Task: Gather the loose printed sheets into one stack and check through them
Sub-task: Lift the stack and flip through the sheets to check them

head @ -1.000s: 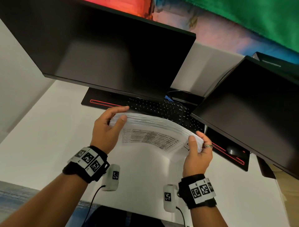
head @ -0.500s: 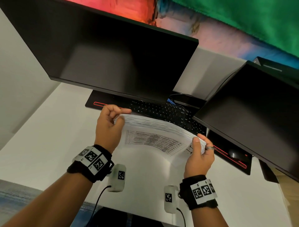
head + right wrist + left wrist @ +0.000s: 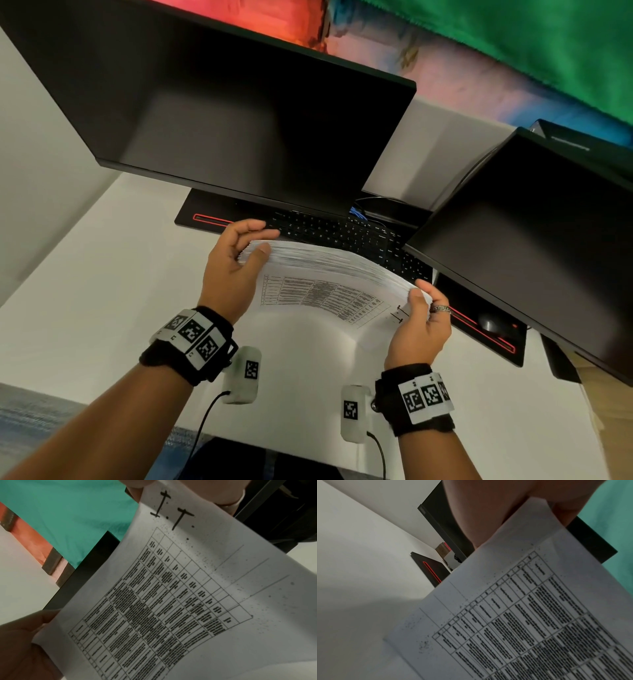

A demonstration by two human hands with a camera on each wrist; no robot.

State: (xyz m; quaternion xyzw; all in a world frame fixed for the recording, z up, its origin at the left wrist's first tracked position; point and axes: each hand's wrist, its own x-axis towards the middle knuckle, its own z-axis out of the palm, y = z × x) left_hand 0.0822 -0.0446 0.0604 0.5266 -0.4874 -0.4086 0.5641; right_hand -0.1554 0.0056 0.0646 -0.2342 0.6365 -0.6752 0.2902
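Note:
A thick stack of printed sheets (image 3: 322, 291) is held upright over the white desk (image 3: 102, 308), bowed, its top edges fanned. The facing sheet carries a dense printed table (image 3: 530, 628) and the handwritten letters "I.T." (image 3: 173, 509). My left hand (image 3: 236, 267) grips the stack's left end, thumb on the front near the top corner, fingers curled over the fanned edges. My right hand (image 3: 423, 318) pinches the right end, thumb on the front sheet, a ring on one finger behind. In the right wrist view the left hand (image 3: 25, 642) shows at the sheet's far corner.
A black keyboard (image 3: 342, 233) on a black mat with a red stripe (image 3: 212, 217) lies just beyond the stack. Two dark monitors (image 3: 222, 113) (image 3: 534, 240) hang over it. A mouse (image 3: 491, 322) sits at the right under the second monitor.
The left hand's fingers uncurled from a fist and reach over the fanned top edges again. The stack and the right hand stay almost where they were.

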